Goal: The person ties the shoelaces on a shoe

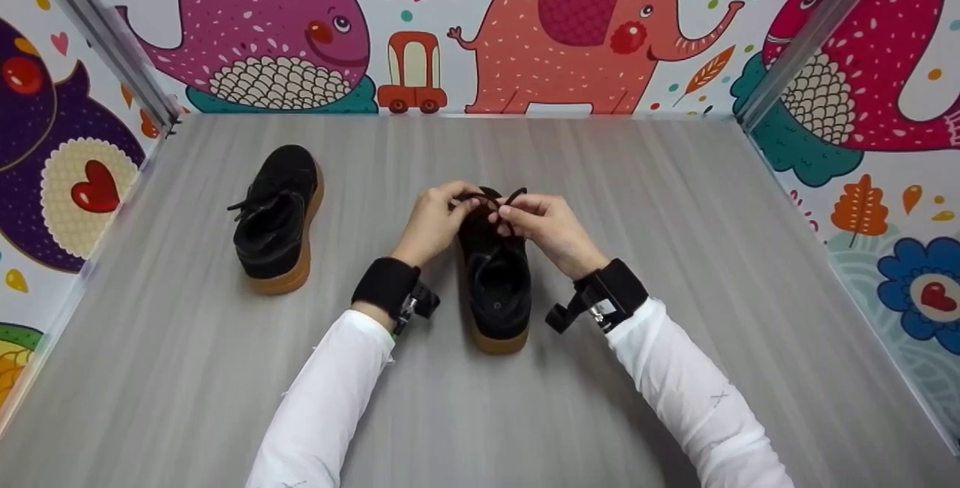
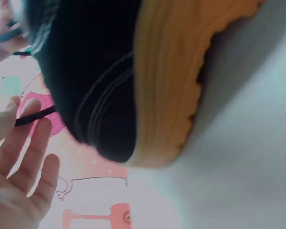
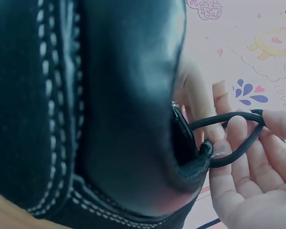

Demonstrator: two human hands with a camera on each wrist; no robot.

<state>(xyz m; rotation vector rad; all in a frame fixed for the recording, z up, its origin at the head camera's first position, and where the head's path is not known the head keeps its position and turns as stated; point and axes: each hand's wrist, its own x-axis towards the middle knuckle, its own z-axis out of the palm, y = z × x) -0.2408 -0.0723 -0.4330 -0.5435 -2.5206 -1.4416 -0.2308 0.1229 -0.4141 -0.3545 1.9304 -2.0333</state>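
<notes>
A black shoe with a tan sole stands between my hands, toe pointing away. My left hand is over the laces, and the left wrist view shows it pinching a black lace between thumb and fingers, the lace running taut to the shoe. On the other side, my right hand holds a loop of lace, its end pinched by the thumb against the fingers. Behind that loop, left-hand fingers show past the shoe collar. The crossing of the laces is partly covered by fingers.
Another black shoe with a tan sole and its lace sticking out stands at the left. Both shoes are on a grey wood-grain surface, bounded by printed cartoon panels at the back and sides.
</notes>
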